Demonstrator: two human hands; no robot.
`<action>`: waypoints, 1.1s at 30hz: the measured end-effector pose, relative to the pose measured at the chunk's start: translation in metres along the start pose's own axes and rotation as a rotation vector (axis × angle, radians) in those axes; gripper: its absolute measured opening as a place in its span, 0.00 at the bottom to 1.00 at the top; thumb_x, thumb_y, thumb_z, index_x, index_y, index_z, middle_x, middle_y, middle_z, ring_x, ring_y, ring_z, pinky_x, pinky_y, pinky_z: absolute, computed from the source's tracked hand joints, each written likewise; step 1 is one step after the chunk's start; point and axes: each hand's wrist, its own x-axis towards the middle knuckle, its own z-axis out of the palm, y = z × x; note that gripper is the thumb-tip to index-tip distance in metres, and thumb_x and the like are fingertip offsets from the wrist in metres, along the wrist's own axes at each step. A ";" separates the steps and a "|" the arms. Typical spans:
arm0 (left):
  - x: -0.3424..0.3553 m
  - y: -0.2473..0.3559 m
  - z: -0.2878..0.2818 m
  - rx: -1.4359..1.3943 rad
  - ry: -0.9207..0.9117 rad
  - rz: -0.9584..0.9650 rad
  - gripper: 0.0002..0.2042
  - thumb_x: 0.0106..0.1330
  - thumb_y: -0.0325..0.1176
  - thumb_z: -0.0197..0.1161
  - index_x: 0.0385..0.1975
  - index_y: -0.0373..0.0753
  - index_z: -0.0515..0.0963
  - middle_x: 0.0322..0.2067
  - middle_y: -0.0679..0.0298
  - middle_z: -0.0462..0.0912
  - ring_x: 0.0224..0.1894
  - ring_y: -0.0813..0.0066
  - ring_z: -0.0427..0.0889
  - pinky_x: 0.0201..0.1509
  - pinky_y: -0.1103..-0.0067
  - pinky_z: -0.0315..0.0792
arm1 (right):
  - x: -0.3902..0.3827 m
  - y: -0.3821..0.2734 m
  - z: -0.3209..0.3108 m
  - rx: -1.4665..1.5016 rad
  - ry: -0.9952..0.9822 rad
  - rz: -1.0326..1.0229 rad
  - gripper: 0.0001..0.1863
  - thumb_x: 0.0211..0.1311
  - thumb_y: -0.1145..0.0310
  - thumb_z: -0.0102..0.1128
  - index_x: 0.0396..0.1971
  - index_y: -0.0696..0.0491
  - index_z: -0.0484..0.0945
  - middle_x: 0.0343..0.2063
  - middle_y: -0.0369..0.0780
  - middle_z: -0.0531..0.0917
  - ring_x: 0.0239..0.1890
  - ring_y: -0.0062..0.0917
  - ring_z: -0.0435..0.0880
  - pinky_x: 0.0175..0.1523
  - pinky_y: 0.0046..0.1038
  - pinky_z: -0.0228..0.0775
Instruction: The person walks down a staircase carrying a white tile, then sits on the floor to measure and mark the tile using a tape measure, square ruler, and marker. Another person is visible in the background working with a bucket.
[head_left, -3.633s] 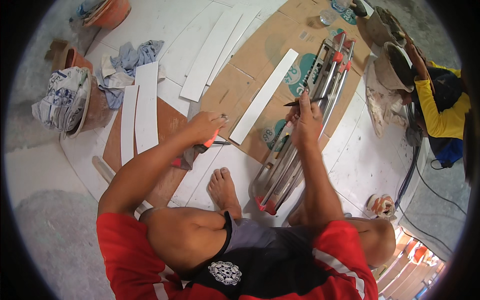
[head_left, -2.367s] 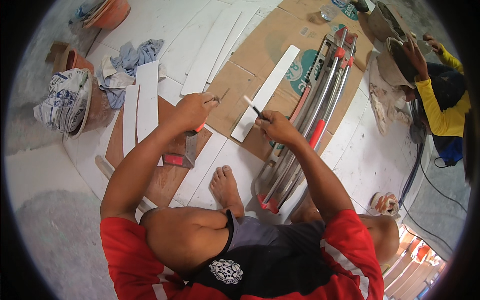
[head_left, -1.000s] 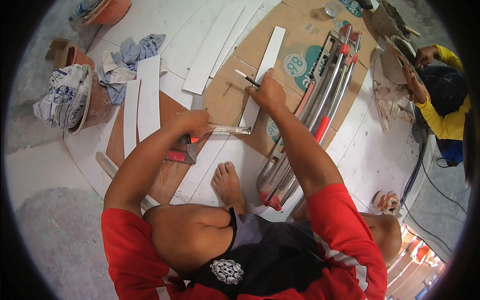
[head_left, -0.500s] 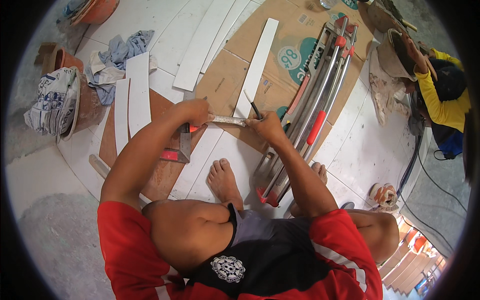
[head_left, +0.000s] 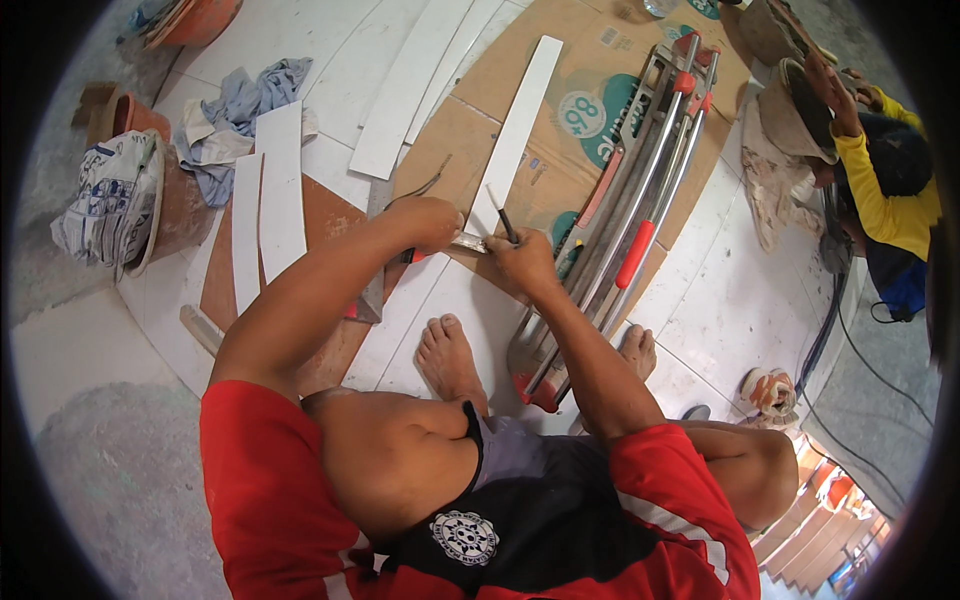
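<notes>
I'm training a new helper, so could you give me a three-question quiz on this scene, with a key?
1. Which of the wearer's hands holds the slim black-and-white pen?
2. True or false: the long metal rail tool with red grips lies right of the narrow white strip on the brown cardboard.
3. The flat pale tape length shows: A) under a bare foot; B) between left hand and right hand; C) on crumpled cloth.

Key: 1. Right; 2. True; 3. B
</notes>
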 end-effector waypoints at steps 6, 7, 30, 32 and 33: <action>0.004 0.001 0.000 0.006 -0.104 -0.117 0.13 0.71 0.40 0.55 0.39 0.40 0.84 0.38 0.51 0.87 0.44 0.49 0.85 0.48 0.60 0.76 | -0.001 -0.018 -0.030 0.363 0.057 0.084 0.32 0.73 0.40 0.54 0.30 0.60 0.81 0.16 0.35 0.73 0.15 0.20 0.70 0.22 0.27 0.67; 0.006 0.000 0.000 0.018 -0.126 -0.128 0.13 0.71 0.40 0.55 0.39 0.40 0.84 0.38 0.51 0.87 0.44 0.49 0.85 0.48 0.60 0.77 | 0.001 -0.018 -0.035 0.342 0.053 0.056 0.34 0.73 0.37 0.52 0.30 0.60 0.80 0.16 0.35 0.73 0.15 0.20 0.70 0.22 0.27 0.67; 0.001 -0.003 -0.010 -0.042 -0.129 -0.032 0.11 0.69 0.35 0.57 0.46 0.46 0.84 0.39 0.53 0.87 0.44 0.52 0.86 0.47 0.63 0.77 | 0.001 -0.025 -0.020 0.523 -0.196 -0.081 0.10 0.66 0.73 0.64 0.43 0.62 0.78 0.30 0.40 0.84 0.28 0.23 0.82 0.38 0.24 0.75; 0.004 -0.003 -0.010 -0.032 -0.136 -0.022 0.12 0.64 0.30 0.59 0.46 0.45 0.85 0.39 0.54 0.88 0.43 0.53 0.86 0.45 0.63 0.78 | 0.002 -0.023 -0.017 0.521 -0.195 -0.096 0.10 0.65 0.74 0.64 0.43 0.62 0.79 0.29 0.40 0.84 0.28 0.21 0.81 0.36 0.23 0.74; 0.006 -0.004 -0.010 -0.034 -0.135 -0.019 0.14 0.59 0.25 0.61 0.45 0.44 0.85 0.39 0.54 0.88 0.43 0.54 0.87 0.44 0.63 0.78 | 0.002 -0.021 -0.016 0.513 -0.196 -0.100 0.11 0.65 0.74 0.65 0.44 0.62 0.79 0.29 0.39 0.84 0.28 0.19 0.81 0.35 0.22 0.74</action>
